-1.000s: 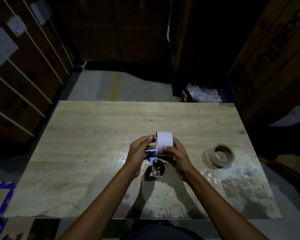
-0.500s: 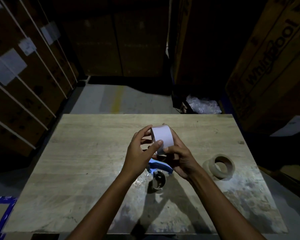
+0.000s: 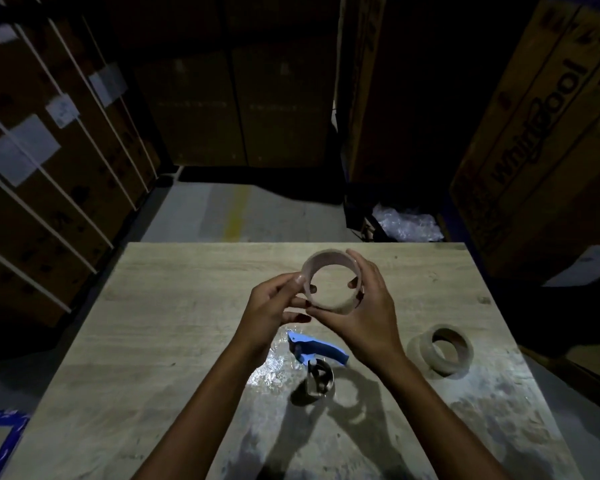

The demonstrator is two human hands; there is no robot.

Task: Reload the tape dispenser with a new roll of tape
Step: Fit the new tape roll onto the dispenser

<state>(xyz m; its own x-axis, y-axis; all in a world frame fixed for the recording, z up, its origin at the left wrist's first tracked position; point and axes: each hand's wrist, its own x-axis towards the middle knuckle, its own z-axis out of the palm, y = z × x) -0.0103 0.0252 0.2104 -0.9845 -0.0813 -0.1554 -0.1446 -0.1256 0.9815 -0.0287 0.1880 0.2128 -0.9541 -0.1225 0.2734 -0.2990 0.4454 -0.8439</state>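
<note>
I hold a pale roll of tape [image 3: 329,263] in the air above the middle of the wooden table [image 3: 174,327], its open core facing me. My right hand [image 3: 368,317] cups the roll from the right and below. My left hand [image 3: 274,306] touches its left rim with thumb and fingertips. The tape dispenser [image 3: 317,362], with a blue handle and a metal frame, lies on the table just below my hands, untouched. A second brownish roll [image 3: 445,351] lies on the table to the right.
Crinkled clear film [image 3: 274,368] lies on the table beside the dispenser. Tall cardboard cartons [image 3: 548,133] stand at the right and left. A bag of clear plastic [image 3: 406,223] sits on the floor behind the table. A blue-edged box [image 3: 0,441] is at the lower left.
Both hands have raised the pale roll away from the dispenser and turned it so its open core faces me. The dispenser stays on the table.
</note>
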